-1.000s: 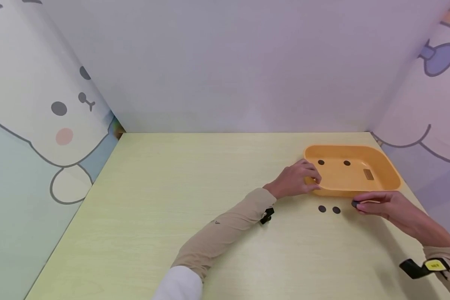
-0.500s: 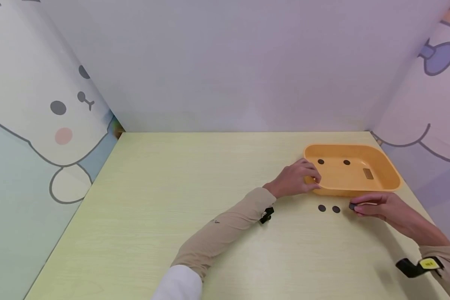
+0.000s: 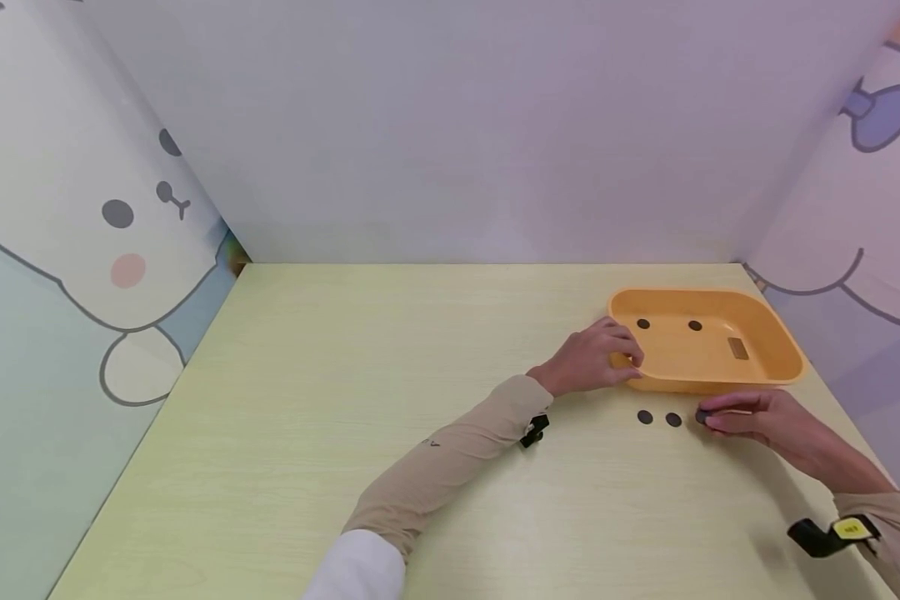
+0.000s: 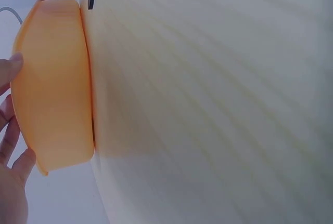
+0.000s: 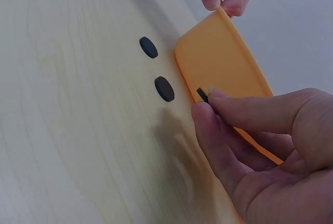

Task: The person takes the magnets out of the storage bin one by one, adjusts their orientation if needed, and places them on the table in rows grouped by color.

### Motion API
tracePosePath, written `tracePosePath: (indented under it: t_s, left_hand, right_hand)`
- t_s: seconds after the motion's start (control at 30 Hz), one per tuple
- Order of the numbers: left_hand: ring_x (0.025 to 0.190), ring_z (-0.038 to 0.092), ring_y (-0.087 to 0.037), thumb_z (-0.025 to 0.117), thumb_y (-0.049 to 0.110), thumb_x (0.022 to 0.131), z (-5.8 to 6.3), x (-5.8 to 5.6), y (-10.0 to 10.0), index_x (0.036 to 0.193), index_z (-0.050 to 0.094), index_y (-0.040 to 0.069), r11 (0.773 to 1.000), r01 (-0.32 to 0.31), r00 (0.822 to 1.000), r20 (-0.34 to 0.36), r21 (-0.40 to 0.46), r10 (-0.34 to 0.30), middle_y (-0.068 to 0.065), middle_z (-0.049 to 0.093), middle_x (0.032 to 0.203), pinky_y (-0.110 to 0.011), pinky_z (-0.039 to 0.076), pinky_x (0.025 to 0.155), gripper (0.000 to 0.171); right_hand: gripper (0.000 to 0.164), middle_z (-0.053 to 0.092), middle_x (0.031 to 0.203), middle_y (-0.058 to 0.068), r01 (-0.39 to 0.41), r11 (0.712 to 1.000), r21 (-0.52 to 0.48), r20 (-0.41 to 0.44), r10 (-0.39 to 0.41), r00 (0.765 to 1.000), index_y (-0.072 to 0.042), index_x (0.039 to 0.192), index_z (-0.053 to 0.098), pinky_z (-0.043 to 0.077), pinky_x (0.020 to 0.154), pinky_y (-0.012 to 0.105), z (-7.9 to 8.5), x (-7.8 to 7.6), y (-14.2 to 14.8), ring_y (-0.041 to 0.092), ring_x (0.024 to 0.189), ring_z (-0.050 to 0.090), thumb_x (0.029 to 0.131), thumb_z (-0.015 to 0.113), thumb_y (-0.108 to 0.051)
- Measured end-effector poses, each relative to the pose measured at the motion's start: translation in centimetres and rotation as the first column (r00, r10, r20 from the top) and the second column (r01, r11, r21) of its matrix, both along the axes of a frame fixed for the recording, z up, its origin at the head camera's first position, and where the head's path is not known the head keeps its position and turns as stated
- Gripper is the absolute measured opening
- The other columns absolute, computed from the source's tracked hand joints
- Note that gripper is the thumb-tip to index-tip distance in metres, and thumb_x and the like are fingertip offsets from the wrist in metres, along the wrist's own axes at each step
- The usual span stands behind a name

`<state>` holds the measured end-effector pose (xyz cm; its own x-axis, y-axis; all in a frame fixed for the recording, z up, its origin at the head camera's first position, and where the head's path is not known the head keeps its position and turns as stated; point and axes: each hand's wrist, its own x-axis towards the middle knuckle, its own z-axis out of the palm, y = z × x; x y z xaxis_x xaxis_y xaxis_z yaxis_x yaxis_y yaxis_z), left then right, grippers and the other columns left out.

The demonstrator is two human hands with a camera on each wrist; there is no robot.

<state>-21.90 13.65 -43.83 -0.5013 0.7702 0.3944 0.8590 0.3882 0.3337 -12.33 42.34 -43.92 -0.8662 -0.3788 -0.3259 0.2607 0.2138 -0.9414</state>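
Note:
An orange plastic tray (image 3: pixel 690 387) stands at the table's back right. My left hand (image 3: pixel 596 357) grips its left end, with thumb and fingers at the rim in the left wrist view. My right hand (image 3: pixel 776 425) pinches a small black disc (image 5: pixel 202 94) between thumb and finger, just in front of the tray's near wall and over the table. Two more black discs lie flat on the table before the tray, one on the left (image 3: pixel 645 417) and one on the right (image 3: pixel 673 420). Inside the tray show two dark round discs (image 3: pixel 694 326) and a brown rectangular patch (image 3: pixel 737 348).
The pale wood table (image 3: pixel 390 375) meets a plain wall (image 3: pixel 450 150) at the back. Side walls with cartoon drawings rise at left and right, the right one close to the tray. A black strap device (image 3: pixel 832 536) sits on the right wrist.
My right hand has shifted slightly left and toward the near side, bringing its pinched disc closer to the two discs on the table. The left hand and tray stay put.

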Motion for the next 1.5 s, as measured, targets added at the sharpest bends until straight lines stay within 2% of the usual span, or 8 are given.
tracePosePath:
  t_s: [0.1,0.43,0.6,0.87,1.0,1.17,1.27,1.5]
  left_hand:
    - [0.1,0.047,-0.005,0.069,0.034,0.086,0.0,0.0,0.0,0.088,0.07,0.023,1.0,-0.005,1.0,-0.002,-0.004,0.005,0.013,0.06,0.098,-0.009,0.036,0.082,0.011]
    - [0.1,0.047,-0.005,0.07,0.034,0.086,-0.1,0.0,0.0,0.088,0.069,0.024,1.0,-0.012,1.0,0.01,0.001,0.012,0.013,0.06,0.098,-0.009,0.036,0.082,0.011]
    - [0.1,0.047,-0.005,0.071,0.033,0.085,0.2,0.2,-0.1,0.089,0.07,0.023,1.0,-0.007,1.0,0.031,0.007,0.007,0.013,0.06,0.099,-0.008,0.037,0.077,0.011]
    - [0.101,0.047,-0.006,0.07,0.033,0.086,0.2,0.2,0.0,0.089,0.069,0.022,1.0,0.011,1.0,0.026,0.012,-0.011,0.012,0.061,0.1,-0.008,0.037,0.077,0.011]
    - [0.101,0.047,-0.006,0.07,0.034,0.086,0.3,0.2,0.0,0.089,0.069,0.023,1.0,0.0,1.0,0.029,-0.001,0.0,0.012,0.06,0.1,-0.008,0.037,0.075,0.011]
    - [0.101,0.047,-0.006,0.071,0.034,0.085,0.2,0.2,-0.1,0.089,0.069,0.023,1.0,-0.01,0.999,0.035,0.003,0.01,0.013,0.061,0.1,-0.008,0.037,0.072,0.011]
    - [0.101,0.047,-0.006,0.07,0.034,0.086,0.2,0.2,-0.1,0.089,0.069,0.023,1.0,-0.007,1.0,0.026,0.013,0.007,0.013,0.06,0.101,-0.008,0.037,0.072,0.012]
    - [0.101,0.046,-0.006,0.07,0.033,0.086,0.2,0.2,-0.2,0.089,0.069,0.022,1.0,-0.002,0.999,0.041,0.013,0.001,0.012,0.06,0.101,-0.008,0.037,0.073,0.012]
  right_hand:
    - [0.023,0.071,0.1,-0.002,0.008,1.0,0.01,0.0,-0.008,1.0,-0.008,0.108,0.072,0.053,0.076,0.028,-0.2,0.0,0.0,0.011,0.09,0.067,0.093,0.056,0.0]
    - [0.019,0.072,0.096,-0.001,0.039,0.997,0.065,-0.071,-0.034,0.997,-0.003,0.104,0.072,0.053,0.073,0.029,-0.7,0.1,-0.3,0.011,0.086,0.068,0.09,0.06,0.001]
    - [0.017,0.072,0.094,0.0,0.07,0.989,0.132,-0.07,-0.061,0.996,-0.001,0.104,0.071,0.054,0.071,0.028,-0.7,0.2,-0.4,0.011,0.084,0.069,0.089,0.062,-0.002]
    - [0.019,0.072,0.092,0.001,0.107,0.98,0.166,-0.1,-0.092,0.991,0.008,0.104,0.068,0.054,0.069,0.03,-0.7,0.4,-0.8,0.012,0.082,0.069,0.088,0.064,-0.001]
    - [0.026,0.072,0.09,0.0,0.124,0.952,0.281,-0.177,-0.075,0.981,0.013,0.103,0.066,0.054,0.067,0.028,-0.4,0.3,-1.4,0.009,0.078,0.068,0.086,0.068,-0.005]
    - [0.031,0.072,0.088,0.001,0.148,0.886,0.44,-0.253,-0.036,0.967,0.011,0.1,0.067,0.052,0.064,0.025,-0.2,0.3,-2.3,0.002,0.074,0.064,0.08,0.075,-0.011]
    - [0.03,0.072,0.086,0.004,0.159,0.858,0.488,-0.279,-0.02,0.96,0.01,0.099,0.069,0.052,0.061,0.025,-0.1,0.4,-2.7,0.002,0.071,0.062,0.079,0.076,-0.012]
    - [0.023,0.07,0.084,0.012,0.178,0.824,0.538,-0.335,0.016,0.942,0.009,0.095,0.07,0.052,0.056,0.028,-0.2,0.4,-3.4,0.005,0.065,0.061,0.077,0.076,-0.004]
